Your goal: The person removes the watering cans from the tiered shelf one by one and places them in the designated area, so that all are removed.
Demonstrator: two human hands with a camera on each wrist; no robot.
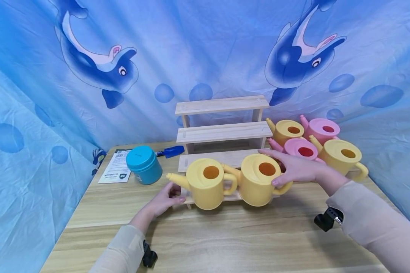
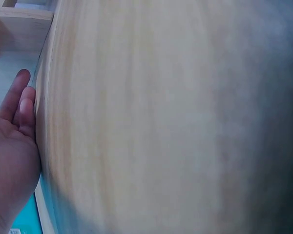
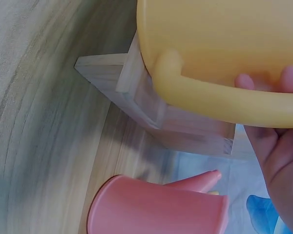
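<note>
Rack (image 1: 224,132): wood, stepped, on tabletop (image 1: 225,239).
Left can (image 1: 206,193) and right can (image 1: 254,187): yellow, upright, side by side at the rack's lowest step (image 1: 231,197), spouts leftward.
Right hand (image 1: 298,165): fingers curled round the right can's handle (image 3: 224,103).
Left hand (image 1: 164,201): fingers loosely extended, at the step's left end.
Pink cans (image 1: 290,146), two, and yellow cans (image 1: 332,154), two: grouped right.
Jar (image 1: 150,170), shovel (image 1: 173,151), leaflet (image 1: 113,170): left.

Smooth plastic, matt wood
6 smooth plastic watering cans (image 1: 205,194); matt wooden stand (image 1: 225,132); wood-grained table (image 1: 225,239), paper sheet (image 1: 113,170) near its far left corner.
</note>
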